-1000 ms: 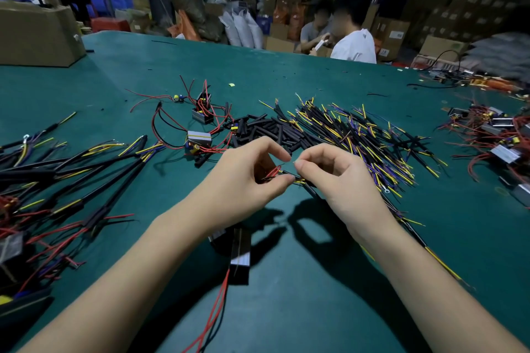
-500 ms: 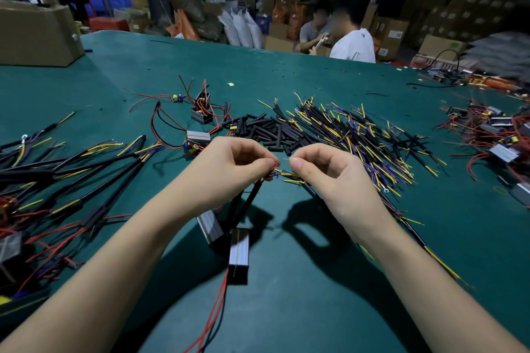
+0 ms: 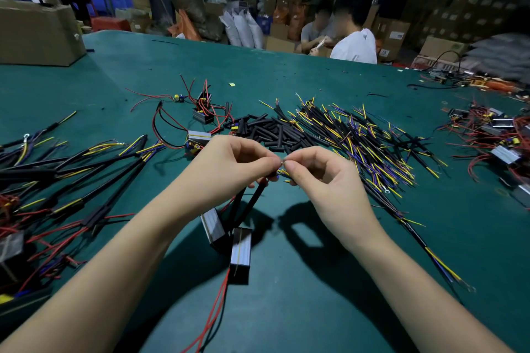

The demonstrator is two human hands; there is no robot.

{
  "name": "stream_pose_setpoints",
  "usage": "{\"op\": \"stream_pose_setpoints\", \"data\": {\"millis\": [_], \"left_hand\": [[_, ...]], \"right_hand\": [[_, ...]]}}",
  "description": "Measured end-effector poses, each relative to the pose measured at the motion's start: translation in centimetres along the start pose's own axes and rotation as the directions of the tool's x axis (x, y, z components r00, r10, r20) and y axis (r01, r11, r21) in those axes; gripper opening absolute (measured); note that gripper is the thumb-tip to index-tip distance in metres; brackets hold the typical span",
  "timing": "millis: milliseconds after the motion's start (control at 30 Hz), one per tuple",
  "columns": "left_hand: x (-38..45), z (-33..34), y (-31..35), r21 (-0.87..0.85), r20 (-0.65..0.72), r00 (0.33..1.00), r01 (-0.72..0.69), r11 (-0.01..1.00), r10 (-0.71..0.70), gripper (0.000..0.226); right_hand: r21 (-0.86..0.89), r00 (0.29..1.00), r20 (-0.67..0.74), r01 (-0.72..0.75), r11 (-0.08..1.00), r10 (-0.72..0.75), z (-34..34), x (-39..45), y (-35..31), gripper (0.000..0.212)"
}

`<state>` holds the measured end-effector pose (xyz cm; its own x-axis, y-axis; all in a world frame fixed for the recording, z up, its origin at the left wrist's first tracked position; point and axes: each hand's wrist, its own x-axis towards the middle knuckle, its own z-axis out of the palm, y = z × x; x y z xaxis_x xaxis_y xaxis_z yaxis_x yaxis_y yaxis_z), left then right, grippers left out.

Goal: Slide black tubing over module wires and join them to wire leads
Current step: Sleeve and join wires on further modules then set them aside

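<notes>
I see my left hand (image 3: 229,166) pinching 2 lengths of black tubing (image 3: 252,203) that run down to the modules (image 3: 240,252) hanging above the green table (image 3: 344,281). My right hand (image 3: 318,178) pinches a wire lead (image 3: 284,172) tip-to-tip against the left.

Bare forearms (image 3: 120,272), no sleeves

You will find nothing legible here: the white labels on the stacked cardboard boxes (image 3: 397,36) behind the worktop (image 3: 286,71) are too small and blurred to read, and the modules (image 3: 240,251) carry no readable marking.
</notes>
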<state>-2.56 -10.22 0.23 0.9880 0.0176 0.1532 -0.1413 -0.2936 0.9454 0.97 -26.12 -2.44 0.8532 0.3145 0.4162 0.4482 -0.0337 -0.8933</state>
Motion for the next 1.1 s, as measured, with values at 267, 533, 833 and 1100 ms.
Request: {"op": "stream_pose_setpoints", "data": {"millis": [267, 533, 833, 1100], "left_hand": [[-0.1, 0.4, 0.2, 0.077, -0.050, 0.999, 0.003, 0.997, 0.001, 0.019], [-0.3, 0.2, 0.4, 0.089, 0.017, 1.000, -0.023, 0.996, 0.021, 0.013], [-0.5, 0.0, 0.8, 0.419, 0.007, 0.977, -0.197, 0.886, 0.214, 0.012], [-0.6, 0.1, 0.8, 0.373, 0.036, 0.982, -0.184, 0.910, 0.184, 0.008]], "right_hand": [[-0.355, 0.950, -0.039, 0.277, 0.893, -0.310, 0.1, -0.4, -0.2, 0.012], [-0.530, 0.880, -0.023, 0.392, 0.752, -0.474, 0.0, -0.6, 0.0, 0.010], [-0.222, 0.998, 0.056, 0.043, 0.974, -0.031, -0.4, 0.1, -0.6, 0.018], [-0.002, 0.972, 0.130, -0.200, 0.980, 0.198, -0.7, 0.3, -0.7, 0.013]]}}
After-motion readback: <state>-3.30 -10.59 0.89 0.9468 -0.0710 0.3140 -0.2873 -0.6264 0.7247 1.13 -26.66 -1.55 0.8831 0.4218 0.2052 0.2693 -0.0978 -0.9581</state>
